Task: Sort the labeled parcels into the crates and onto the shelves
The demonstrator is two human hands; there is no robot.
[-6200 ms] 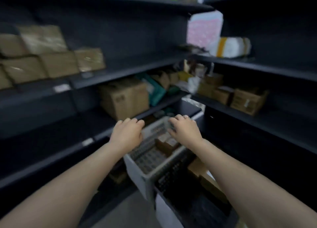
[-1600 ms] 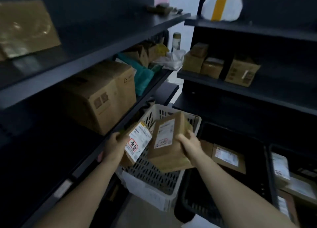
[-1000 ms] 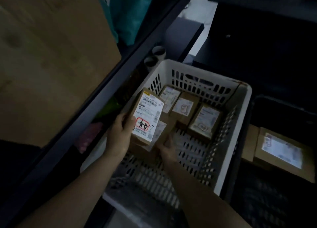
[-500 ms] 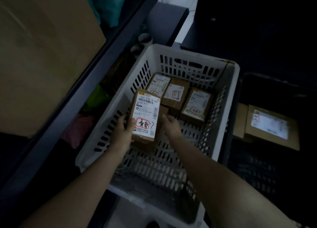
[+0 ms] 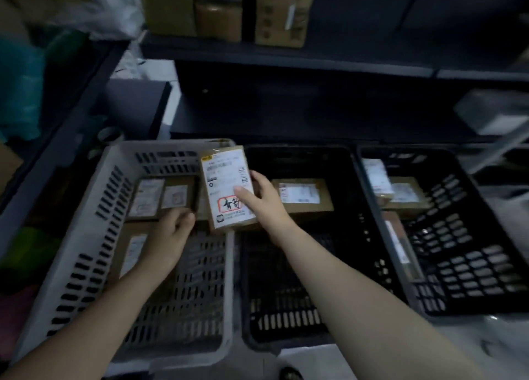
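Note:
My right hand [image 5: 263, 199] grips a brown parcel [image 5: 223, 179] with a white label and a red-ringed handwritten mark. It holds the parcel tilted over the rim between the white crate [image 5: 114, 162] and the middle black crate [image 5: 352, 179]. My left hand [image 5: 171, 233] is low inside the white crate with its fingers curled, just in front of two labeled parcels [image 5: 160, 196]. Another parcel [image 5: 131, 251] lies partly under that wrist. One labeled parcel [image 5: 303, 193] lies in the middle black crate. Several lie in the right black crate [image 5: 472, 236].
A dark shelf [image 5: 286, 59] runs behind the crates, with cardboard boxes [image 5: 277, 10] on it. A second dark shelf unit [image 5: 57, 139] slants along the left with a teal bag [image 5: 20, 93] on it. A grey packet [image 5: 492, 110] sits at the far right.
The red-marked parcel passed from my left hand to my right and moved right to the white crate's edge. My left hand dropped into the white crate. The view swung right, showing the black crates.

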